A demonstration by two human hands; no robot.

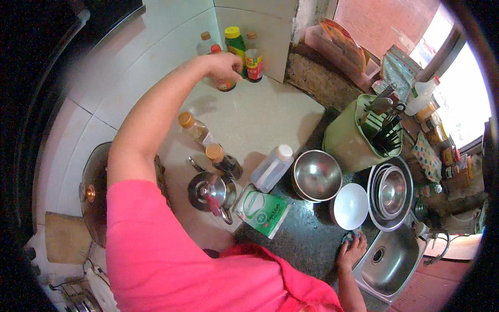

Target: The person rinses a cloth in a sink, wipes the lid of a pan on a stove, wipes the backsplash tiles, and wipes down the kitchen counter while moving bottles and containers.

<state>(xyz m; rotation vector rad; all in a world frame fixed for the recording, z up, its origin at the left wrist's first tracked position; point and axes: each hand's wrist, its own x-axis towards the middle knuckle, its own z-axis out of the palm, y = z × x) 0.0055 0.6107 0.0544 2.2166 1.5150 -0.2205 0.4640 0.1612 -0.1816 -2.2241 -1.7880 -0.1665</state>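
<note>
My left hand (pixel 226 65) reaches into the tiled corner, over a red-capped bottle (pixel 226 85) that it partly covers; I cannot tell whether the fingers grip it. Beside it are a green bottle with a yellow cap (pixel 234 43), a brown-capped sauce bottle (pixel 254 64) and a clear bottle (pixel 206 41). On the dark counter, my right hand (pixel 353 249) presses on a small bluish cloth (pixel 347 236) at the sink's near corner, just below a white bowl (pixel 351 206).
Nearer stand two brown-capped bottles (pixel 228 163), a metal kettle (pixel 208 191), a white-capped plastic bottle (pixel 273 167) and a green-and-white packet (pixel 263 210). Metal bowls (pixel 317 175), a green utensil bin (pixel 345 136), nested basins (pixel 391 191) and a steel sink (pixel 393 265) line the right.
</note>
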